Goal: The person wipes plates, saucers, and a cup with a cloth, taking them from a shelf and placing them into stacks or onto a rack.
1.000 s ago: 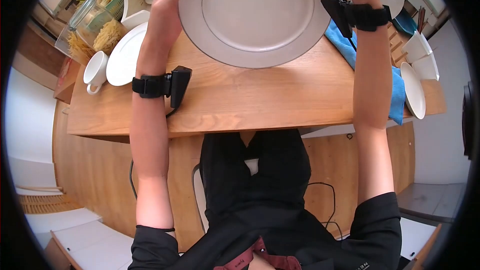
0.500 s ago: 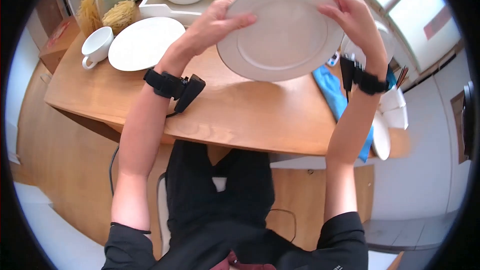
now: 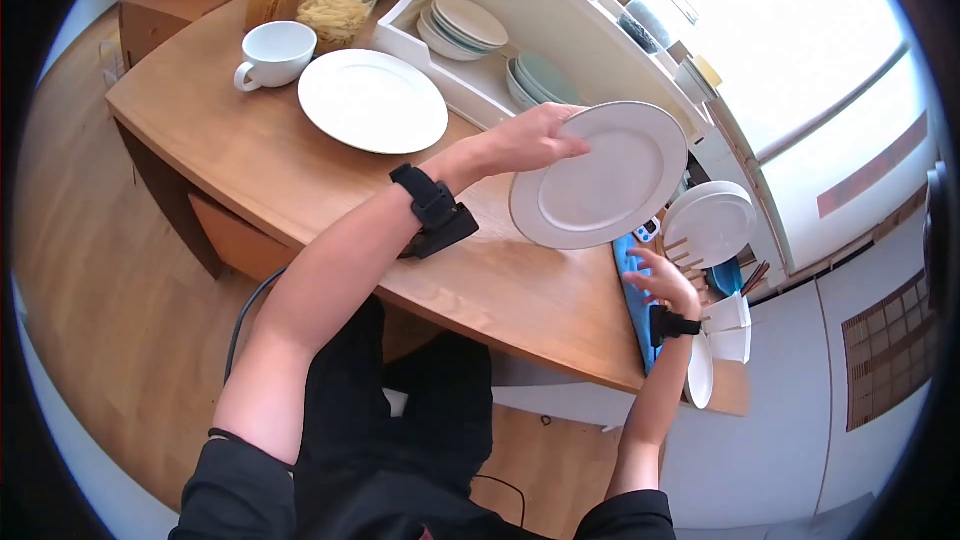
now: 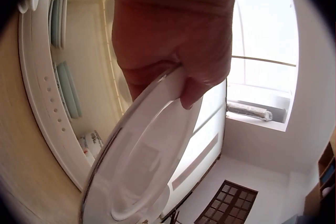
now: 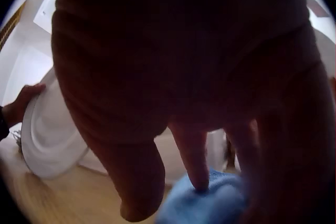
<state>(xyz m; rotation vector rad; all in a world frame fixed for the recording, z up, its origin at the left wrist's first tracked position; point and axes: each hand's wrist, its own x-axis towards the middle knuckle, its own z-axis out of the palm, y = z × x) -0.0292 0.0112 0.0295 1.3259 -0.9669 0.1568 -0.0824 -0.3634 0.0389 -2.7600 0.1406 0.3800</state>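
Note:
A white plate with a thin dark rim line (image 3: 600, 185) is tilted above the wooden table. My left hand (image 3: 530, 143) grips its upper left edge, the thumb lying over the plate's face, which the left wrist view also shows. At the table's right side my right hand (image 3: 665, 282) is off the plate, fingers spread and slightly bent over a blue cloth (image 3: 632, 315). In the right wrist view the fingers reach down toward the bunched cloth (image 5: 205, 203), one fingertip overlapping it. The cloth is partly hidden by the hand and wrist strap.
Left on the table (image 3: 215, 155) are a white cup (image 3: 280, 53), a white plate (image 3: 372, 100) and a pasta jar (image 3: 340, 5). A white shelf unit (image 3: 450, 85) with stacked bowls stands behind. Plates in a wooden rack (image 3: 715, 225) and a small white dish (image 3: 700, 378) are at right.
Both hands held the plate earlier; the right hand has let go and moved down to the blue cloth. The plate has been lowered and tilted in the left hand. The head view has turned rightward.

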